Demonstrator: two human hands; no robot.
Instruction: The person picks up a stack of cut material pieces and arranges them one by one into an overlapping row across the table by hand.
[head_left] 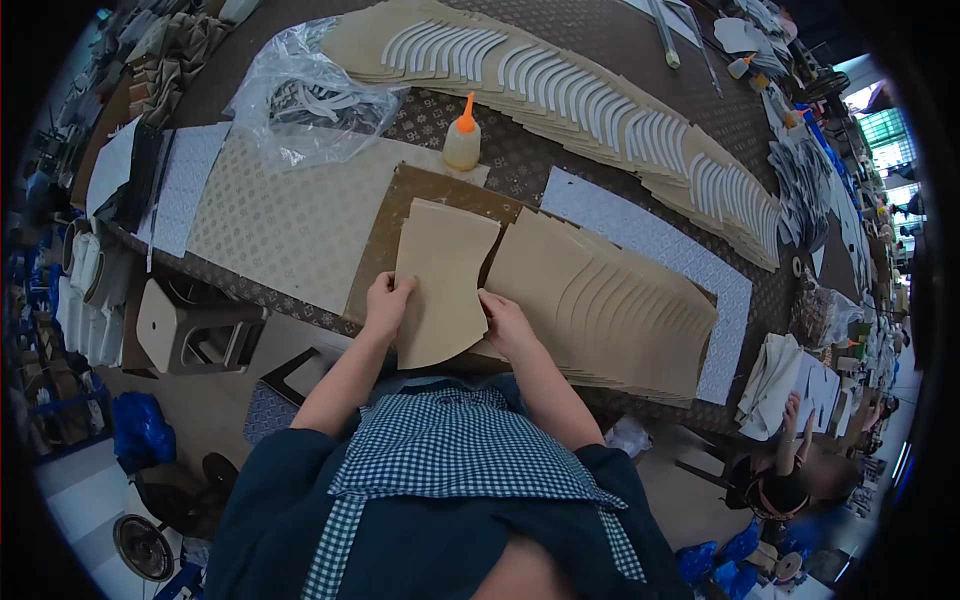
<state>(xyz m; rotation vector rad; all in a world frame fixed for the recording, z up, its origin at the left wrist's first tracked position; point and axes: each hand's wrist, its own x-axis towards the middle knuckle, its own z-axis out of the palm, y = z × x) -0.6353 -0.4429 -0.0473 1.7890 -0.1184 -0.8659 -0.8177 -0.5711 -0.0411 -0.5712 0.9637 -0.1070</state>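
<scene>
My left hand (390,304) is closed on the left edge of a tan cut panel (445,285) with curved sides; a second layer shows at its top edge. On the opposite side, my right hand (507,323) pinches the panel's right edge, its fingertips partly hidden. Under the panel lies a brown board (375,250). Just right of my right hand, a fanned row of similar tan panels (610,310) overlaps across the table. Beyond the board stands a glue bottle (462,140) with an orange nozzle.
A long fanned row of tan pieces with curved white strips (570,85) runs along the far side. A clear plastic bag (305,100) holds loose strips. A stool (195,325) stands at the left. Another person (790,475) is at the lower right.
</scene>
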